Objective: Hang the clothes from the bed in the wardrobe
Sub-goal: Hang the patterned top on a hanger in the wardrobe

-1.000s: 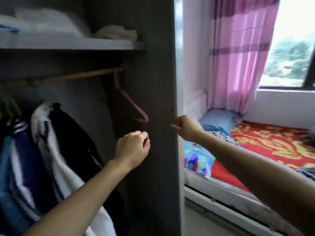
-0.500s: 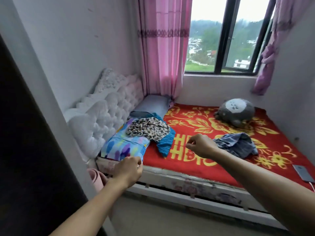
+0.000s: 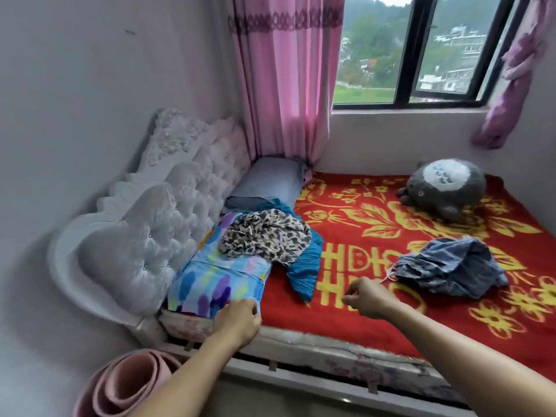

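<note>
On the bed (image 3: 355, 329) with its red and yellow blanket lie three garments. A leopard-print piece (image 3: 264, 239) is bunched on a colourful pillow (image 3: 210, 284), over a teal garment (image 3: 305, 266). A crumpled blue denim garment (image 3: 448, 266) lies to the right. My left hand (image 3: 237, 322) hovers at the pillow's near corner, fingers curled, holding nothing. My right hand (image 3: 368, 297) is over the blanket between the teal and denim garments, fingers curled and empty, just short of the denim's drawstring. The wardrobe is out of view.
A tufted white headboard (image 3: 150, 236) runs along the left wall. A grey plush toy (image 3: 445, 188) sits at the back of the bed under the window. A rolled pink mat (image 3: 126, 383) stands on the floor near my left arm. A pink curtain (image 3: 285, 79) hangs behind.
The view has swung from the wardrobe to the bed and moved closer. Both hands have come forward over the bed's near edge, still empty.
</note>
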Demonstrator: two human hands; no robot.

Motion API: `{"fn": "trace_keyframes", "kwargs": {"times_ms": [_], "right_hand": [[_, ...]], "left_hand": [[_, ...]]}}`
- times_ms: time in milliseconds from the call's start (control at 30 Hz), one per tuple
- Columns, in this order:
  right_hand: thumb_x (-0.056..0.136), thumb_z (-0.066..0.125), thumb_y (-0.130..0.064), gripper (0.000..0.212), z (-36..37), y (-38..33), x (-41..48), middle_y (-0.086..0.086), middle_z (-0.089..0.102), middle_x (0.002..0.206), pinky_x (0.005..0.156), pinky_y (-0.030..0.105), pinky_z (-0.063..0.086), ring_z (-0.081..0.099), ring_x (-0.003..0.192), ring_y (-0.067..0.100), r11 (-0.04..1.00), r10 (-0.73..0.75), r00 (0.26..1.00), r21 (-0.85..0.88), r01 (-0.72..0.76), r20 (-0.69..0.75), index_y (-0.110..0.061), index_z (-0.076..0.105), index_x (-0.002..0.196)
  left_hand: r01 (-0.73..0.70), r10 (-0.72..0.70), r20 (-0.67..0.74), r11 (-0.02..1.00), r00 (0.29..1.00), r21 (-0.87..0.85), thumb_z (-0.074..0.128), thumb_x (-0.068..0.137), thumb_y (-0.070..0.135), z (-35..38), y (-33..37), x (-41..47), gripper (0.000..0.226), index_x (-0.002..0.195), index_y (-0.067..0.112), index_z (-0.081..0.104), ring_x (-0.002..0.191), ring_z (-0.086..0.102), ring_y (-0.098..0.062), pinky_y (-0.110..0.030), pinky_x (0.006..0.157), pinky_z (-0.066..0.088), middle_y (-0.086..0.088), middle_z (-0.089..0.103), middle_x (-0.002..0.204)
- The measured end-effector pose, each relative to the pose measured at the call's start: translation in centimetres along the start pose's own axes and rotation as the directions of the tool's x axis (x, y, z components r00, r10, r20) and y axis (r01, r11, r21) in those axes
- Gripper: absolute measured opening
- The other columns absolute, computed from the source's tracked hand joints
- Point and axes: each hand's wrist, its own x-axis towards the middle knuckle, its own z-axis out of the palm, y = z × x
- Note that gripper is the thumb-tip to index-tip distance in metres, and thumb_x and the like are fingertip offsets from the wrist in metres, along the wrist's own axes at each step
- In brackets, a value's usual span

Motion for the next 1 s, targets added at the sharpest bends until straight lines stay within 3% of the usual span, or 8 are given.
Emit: {"fn": "trace_keyframes", "kwargs": {"times_ms": [233,367,500,700,800,867,933,1000], "right_hand": [[0.091,0.060,-0.040,0.018,0.4,-4.0,12.0,-0.003,0.070,0.078,0.061,0.032,0.054,0.069,0.071,0.016,1.000,0.024,0.998,-0.021,-0.023,0.061,-0.024,0.068,0.089],[0.092,0.058,-0.038,0.020,1.5,-5.7,20.4,-0.006,0.067,0.072,0.050,0.025,0.043,0.062,0.060,0.011,0.999,0.016,0.993,-0.054,-0.010,0.114,-0.022,0.070,0.094],[0.089,0.059,-0.036,0.020,4.9,-7.2,31.4,-0.002,0.070,0.083,0.060,0.028,0.046,0.064,0.075,0.018,0.996,-0.010,0.983,-0.085,0.026,0.181,-0.020,0.071,0.091],[0.087,0.060,-0.034,0.019,10.7,-10.9,49.7,0.004,0.068,0.085,0.065,0.031,0.046,0.061,0.078,0.022,0.995,-0.019,0.954,-0.085,0.047,0.298,-0.017,0.068,0.091],[0.085,0.053,-0.026,0.016,13.4,-13.1,58.1,0.008,0.061,0.075,0.055,0.028,0.041,0.059,0.071,0.027,0.993,-0.031,0.946,-0.096,0.065,0.322,-0.013,0.059,0.078],[0.088,0.051,-0.018,0.013,14.8,-15.1,63.0,0.007,0.059,0.074,0.048,0.024,0.037,0.056,0.062,0.023,0.990,-0.020,0.951,-0.123,0.061,0.309,-0.010,0.059,0.081],[0.088,0.048,-0.011,0.017,16.2,-17.1,67.6,0.007,0.063,0.087,0.056,0.025,0.045,0.060,0.073,0.022,0.982,-0.048,0.967,-0.166,0.091,0.250,-0.010,0.064,0.096],[0.087,0.046,-0.007,0.033,17.9,-18.8,72.1,0.013,0.059,0.116,0.078,0.036,0.051,0.056,0.106,0.029,0.965,-0.138,0.980,-0.203,0.166,0.146,-0.011,0.059,0.117]], "left_hand": [[0.055,-0.056,0.054,0.998,0.997,0.007,0.048,0.091,0.034,-1.4,-3.9,11.5,0.020,0.097,0.021,0.063,0.097,0.061,-0.024,-0.033,0.079,0.050,-0.002,0.068,0.105],[0.072,-0.073,0.071,0.997,0.995,0.018,0.047,0.092,0.035,-0.4,-6.3,17.2,0.023,0.100,0.021,0.064,0.097,0.061,-0.023,-0.033,0.076,0.049,-0.001,0.067,0.105],[0.134,-0.135,0.097,0.991,0.986,0.011,0.048,0.091,0.038,1.0,-8.9,23.5,0.021,0.095,0.024,0.063,0.092,0.062,-0.020,-0.032,0.076,0.050,0.003,0.068,0.099],[0.272,-0.268,0.157,0.962,0.951,-0.009,0.046,0.091,0.038,3.8,-12.9,35.1,0.021,0.083,0.024,0.059,0.084,0.061,-0.018,-0.032,0.069,0.051,0.005,0.065,0.086],[0.349,-0.340,0.151,0.937,0.928,-0.033,0.047,0.093,0.037,5.3,-14.2,40.1,0.020,0.088,0.024,0.062,0.086,0.061,-0.019,-0.031,0.067,0.048,0.005,0.065,0.088],[0.397,-0.384,0.150,0.916,0.911,-0.062,0.048,0.092,0.037,6.5,-15.0,42.4,0.020,0.088,0.022,0.062,0.083,0.061,-0.018,-0.032,0.067,0.049,0.005,0.065,0.084],[0.427,-0.414,0.151,0.902,0.898,-0.063,0.049,0.091,0.036,7.8,-15.7,43.6,0.020,0.087,0.021,0.062,0.081,0.061,-0.017,-0.033,0.067,0.048,0.006,0.065,0.083],[0.454,-0.439,0.169,0.889,0.882,-0.062,0.049,0.091,0.038,9.3,-16.6,44.2,0.018,0.090,0.024,0.061,0.084,0.061,-0.013,-0.031,0.067,0.046,0.009,0.064,0.088]]}}
